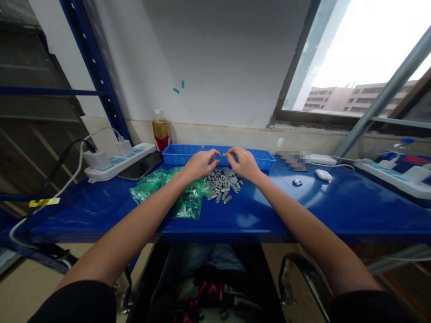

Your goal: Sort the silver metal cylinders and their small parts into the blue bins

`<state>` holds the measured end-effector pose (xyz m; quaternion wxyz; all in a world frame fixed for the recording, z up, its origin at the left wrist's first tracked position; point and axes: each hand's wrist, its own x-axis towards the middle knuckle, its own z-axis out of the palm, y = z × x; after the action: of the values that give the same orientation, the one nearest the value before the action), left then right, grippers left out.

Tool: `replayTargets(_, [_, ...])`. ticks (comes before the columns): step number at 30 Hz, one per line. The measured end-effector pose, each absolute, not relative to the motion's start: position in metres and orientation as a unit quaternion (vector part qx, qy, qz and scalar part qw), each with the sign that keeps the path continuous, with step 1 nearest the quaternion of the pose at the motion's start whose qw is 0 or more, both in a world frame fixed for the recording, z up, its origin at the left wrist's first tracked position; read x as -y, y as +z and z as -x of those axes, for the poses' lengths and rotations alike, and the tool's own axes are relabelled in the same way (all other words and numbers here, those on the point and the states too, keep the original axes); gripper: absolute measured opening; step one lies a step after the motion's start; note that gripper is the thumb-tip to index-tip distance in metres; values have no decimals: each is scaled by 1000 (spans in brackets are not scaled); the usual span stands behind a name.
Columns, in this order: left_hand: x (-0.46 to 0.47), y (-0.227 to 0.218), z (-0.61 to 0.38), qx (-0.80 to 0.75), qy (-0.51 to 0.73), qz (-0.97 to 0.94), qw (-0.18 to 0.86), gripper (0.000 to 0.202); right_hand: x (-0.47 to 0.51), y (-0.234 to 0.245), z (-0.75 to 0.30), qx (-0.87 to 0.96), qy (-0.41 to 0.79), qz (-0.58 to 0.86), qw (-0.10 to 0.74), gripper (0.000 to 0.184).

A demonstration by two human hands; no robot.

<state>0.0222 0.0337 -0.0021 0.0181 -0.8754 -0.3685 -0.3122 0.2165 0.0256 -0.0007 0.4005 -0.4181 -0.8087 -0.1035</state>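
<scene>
You have left hand (200,164), thumb and forefinger parted, seemingly empty; right hand (245,162), fingertips drawn together at a tiny piece (224,154), hold unclear; metal parts (225,185), heaped near of blue tray (178,159); apparent step, fingertip handling, next calling for steadiness.

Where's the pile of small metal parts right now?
In the head view, the metal parts lie near centre, just right of the green bags and in front of the blue tray.
</scene>
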Motion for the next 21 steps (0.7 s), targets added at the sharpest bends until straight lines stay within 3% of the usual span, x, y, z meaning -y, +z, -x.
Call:
replayTargets(9, [-49, -8, -11, 380, -155, 907, 91, 22, -52, 2, -274, 707, -138, 570, 394, 24])
replayTargets(16, [-58, -8, -4, 377, -157, 911, 64, 20, -65, -11, -299, 669, -157, 659, 305, 24])
replayTargets(21, [-56, -9, -11, 364, -145, 917, 78, 20, -67, -11, -294, 662, -166, 654, 327, 27])
